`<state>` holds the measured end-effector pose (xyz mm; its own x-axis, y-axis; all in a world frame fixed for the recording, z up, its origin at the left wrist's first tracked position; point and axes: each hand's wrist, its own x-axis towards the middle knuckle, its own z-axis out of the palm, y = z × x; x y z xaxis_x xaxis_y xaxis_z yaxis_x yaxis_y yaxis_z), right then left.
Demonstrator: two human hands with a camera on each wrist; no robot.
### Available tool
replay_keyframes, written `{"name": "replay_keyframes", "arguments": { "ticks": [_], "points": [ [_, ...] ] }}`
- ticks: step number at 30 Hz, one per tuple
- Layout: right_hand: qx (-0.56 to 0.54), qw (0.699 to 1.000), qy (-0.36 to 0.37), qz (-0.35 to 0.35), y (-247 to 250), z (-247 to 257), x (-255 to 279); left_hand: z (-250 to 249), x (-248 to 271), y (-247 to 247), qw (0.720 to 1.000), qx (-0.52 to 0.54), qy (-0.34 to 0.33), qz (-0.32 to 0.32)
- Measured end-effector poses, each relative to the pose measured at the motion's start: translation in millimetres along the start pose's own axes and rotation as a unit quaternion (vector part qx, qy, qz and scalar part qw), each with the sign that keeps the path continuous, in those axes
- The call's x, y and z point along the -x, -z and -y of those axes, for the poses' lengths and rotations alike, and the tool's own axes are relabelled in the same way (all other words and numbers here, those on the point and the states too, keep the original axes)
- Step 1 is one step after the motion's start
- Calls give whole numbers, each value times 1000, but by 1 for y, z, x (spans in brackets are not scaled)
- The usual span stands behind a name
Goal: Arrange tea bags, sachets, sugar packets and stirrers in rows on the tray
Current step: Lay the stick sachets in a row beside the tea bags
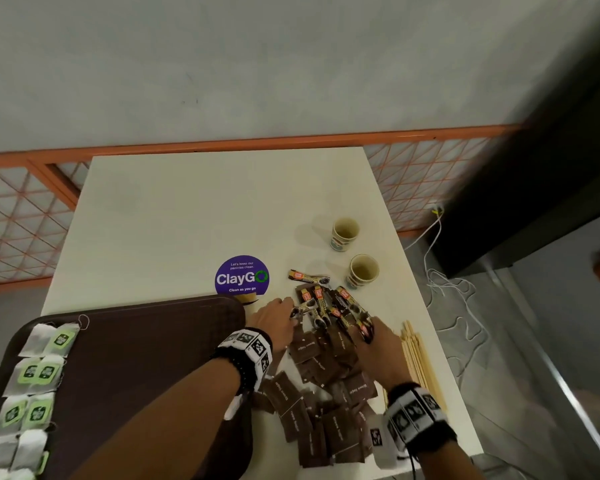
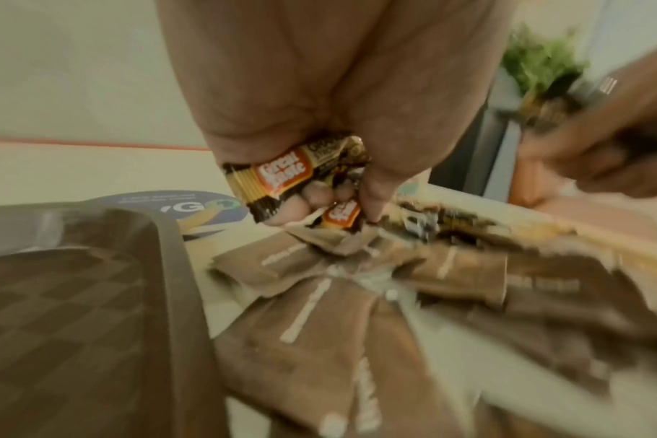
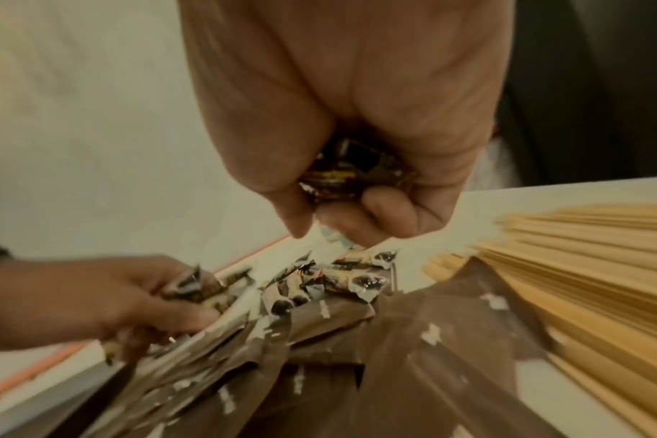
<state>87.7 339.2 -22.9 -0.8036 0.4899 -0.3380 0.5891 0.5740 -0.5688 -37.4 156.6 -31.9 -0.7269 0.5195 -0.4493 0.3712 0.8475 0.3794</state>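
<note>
A dark brown tray (image 1: 146, 344) lies at the table's front left, with tea bags (image 1: 37, 370) in a column along its left side. To its right sits a heap of brown sugar packets (image 1: 312, 410), and beyond them several coffee sachets (image 1: 321, 299). Wooden stirrers (image 1: 418, 358) lie at the right edge. My left hand (image 1: 279, 320) grips coffee sachets (image 2: 282, 174) in curled fingers just right of the tray (image 2: 94, 296). My right hand (image 1: 374, 341) grips more coffee sachets (image 3: 342, 174) above the sugar packets (image 3: 394, 355), beside the stirrers (image 3: 582, 266).
Two paper cups (image 1: 345, 233) (image 1: 362, 271) stand behind the sachets. A round purple ClayGo sticker (image 1: 242, 276) is on the white table (image 1: 187, 209). An orange railing with mesh (image 1: 21, 216) runs behind. White cables (image 1: 444, 278) trail on the floor at right.
</note>
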Motion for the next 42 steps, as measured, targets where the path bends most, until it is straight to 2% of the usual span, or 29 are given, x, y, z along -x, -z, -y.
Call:
{"name": "replay_keyframes", "arguments": {
  "ticks": [2, 4, 7, 10, 13, 15, 17, 20, 22, 25, 28, 29, 30, 33, 36, 38, 42],
  "points": [
    [46, 999, -4, 8, -6, 10, -17, 2, 7, 7, 998, 68, 16, 2],
    [108, 993, -4, 46, -12, 14, -28, 8, 17, 15, 988, 150, 25, 25],
    [185, 979, -1, 85, -21, 13, -32, 24, 42, 26, 951, 307, 17, 37],
    [207, 975, 3, 80, -19, 19, -28, 39, 72, 34, 897, 442, 4, 26],
    [181, 982, 33, 49, -10, 40, -16, 58, 99, 33, 840, 542, 41, 5],
    [146, 981, 115, 58, -10, 65, 3, 73, 112, 30, 792, 607, 72, -8],
    [134, 965, 205, 99, -22, 95, 28, 87, 124, 29, 739, 667, 94, -10],
    [95, 945, 271, 153, -61, 137, 59, 105, 140, 33, 683, 720, 121, -17],
    [47, 943, 273, 186, -92, 166, 77, 122, 151, 36, 655, 741, 147, -24],
    [-26, 948, 220, 229, -129, 204, 101, 154, 169, 33, 598, 782, 172, -19],
    [-14, 956, 171, 238, -163, 229, 116, 185, 187, 26, 522, 834, 178, 12],
    [10, 957, 161, 242, -173, 237, 121, 194, 190, 24, 509, 843, 174, 18],
    [38, 956, 153, 248, -185, 245, 127, 203, 193, 21, 504, 846, 172, 19],
    [101, 948, 146, 264, -202, 261, 142, 219, 191, 14, 548, 814, 191, -20],
    [116, 945, 131, 278, -209, 269, 150, 235, 190, 7, 537, 811, 233, -22],
    [126, 939, 140, 287, -211, 270, 152, 241, 189, 5, 540, 803, 251, -27],
    [101, 939, 167, 281, -213, 266, 153, 238, 186, 10, 575, 773, 255, -76]
  ]
}}
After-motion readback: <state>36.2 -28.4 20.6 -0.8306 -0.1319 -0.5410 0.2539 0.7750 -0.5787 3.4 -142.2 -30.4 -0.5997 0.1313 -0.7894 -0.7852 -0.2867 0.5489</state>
